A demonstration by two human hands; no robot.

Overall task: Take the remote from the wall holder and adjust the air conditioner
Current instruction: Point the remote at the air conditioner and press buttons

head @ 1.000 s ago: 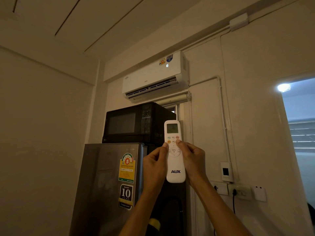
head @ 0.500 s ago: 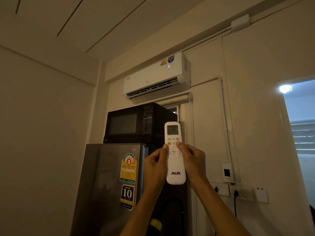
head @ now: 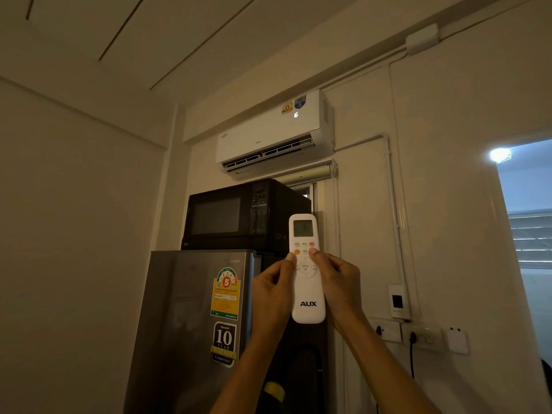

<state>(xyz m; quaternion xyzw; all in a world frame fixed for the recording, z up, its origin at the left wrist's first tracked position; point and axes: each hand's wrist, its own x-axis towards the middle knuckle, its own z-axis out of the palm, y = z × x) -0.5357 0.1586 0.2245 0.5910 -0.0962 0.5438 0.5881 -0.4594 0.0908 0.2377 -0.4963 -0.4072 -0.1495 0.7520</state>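
- White air conditioner (head: 273,135) sits high on the wall, its display lit; against the frame a second ago it shows slightly lower and to the right, as does everything else, so your head has tipped a little while your hands have held their pose.
- Grey fridge (head: 191,330) stands below it, with the black microwave (head: 239,216) on the fridge's top edge.
- Your left hand (head: 273,289) is curled shut around the remote's left edge, thumb tip pressed on the face just below the orange button, as before.
- Your right hand (head: 339,283) is clamped on the right edge, thumb tip resting on the lower right button under the screen; no finger has shifted since the earlier frame.
- The remote (head: 306,270) stands upright between both hands, held up in front of the microwave's right side, screen end upward, AUX lettering at the bottom.
- The wall holder (head: 398,300) hangs to the right, above the sockets (head: 418,336).
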